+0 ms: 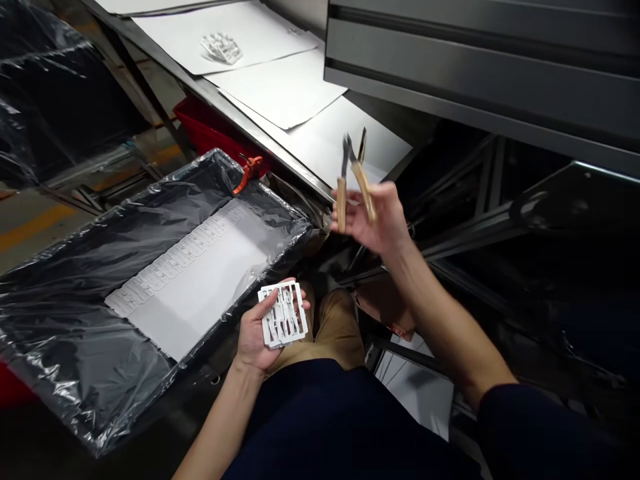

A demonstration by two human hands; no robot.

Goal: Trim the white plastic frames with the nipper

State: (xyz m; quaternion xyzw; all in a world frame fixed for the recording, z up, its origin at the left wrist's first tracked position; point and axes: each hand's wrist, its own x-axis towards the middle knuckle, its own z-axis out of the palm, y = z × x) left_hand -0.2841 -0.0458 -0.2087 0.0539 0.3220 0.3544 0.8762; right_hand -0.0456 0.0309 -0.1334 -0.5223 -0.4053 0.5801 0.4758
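Note:
My left hand is closed around a small stack of white slotted plastic frames, thumb laid across the top one. Up and to the right, my right hand holds a pair of cutting pliers with tan handles, their jaws pointing up and the handles spread. Left of my left hand stands a bin lined with black plastic. Inside it lies a white sheet with a row of flat white parts along its far edge.
White sheets cover the bench, with a pile of white plastic pieces on them. An orange clamp grips the bin's rim. A red bin sits under the bench edge. Dark metal panels overhang at the upper right.

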